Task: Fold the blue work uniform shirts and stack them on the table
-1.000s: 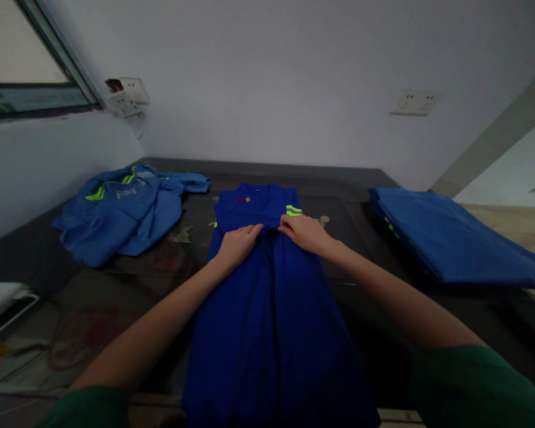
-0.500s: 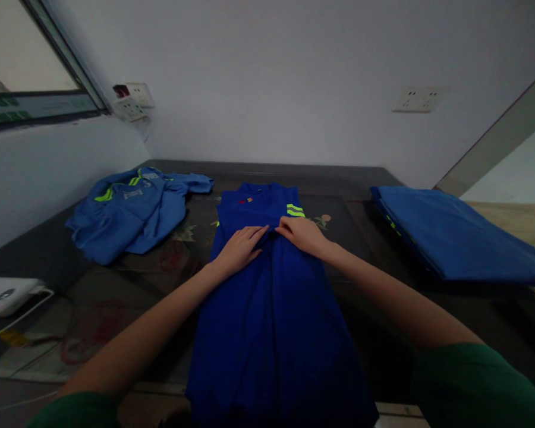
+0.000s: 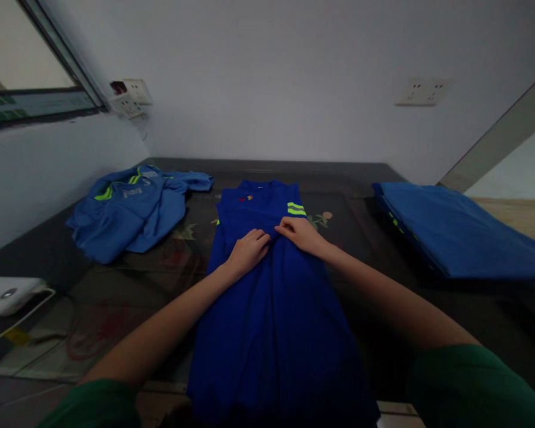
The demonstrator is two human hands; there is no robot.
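Observation:
A deep blue work uniform (image 3: 258,208) lies lengthwise in front of me, collar away from me, with yellow-green stripes at its right side and a small red and yellow mark on the chest. Its lower part, with a lengthwise crease down the middle, spreads toward me. At mid-length my left hand (image 3: 250,251) rests with curled fingers gripping the cloth. Close beside it, my right hand (image 3: 299,233) pinches the fabric between thumb and fingers. A small gathered fold of cloth lies between the two hands.
A crumpled lighter blue work jacket (image 3: 129,214) lies on the dark table (image 3: 352,208) at left. Folded blue clothes (image 3: 463,232) sit at right. A white device (image 3: 11,294) with a cable is at the left edge. Wall sockets (image 3: 423,92) are behind.
My left hand's fingers have curled in and its wrist has shifted slightly right. My right hand stays pinching the cloth in nearly the same place.

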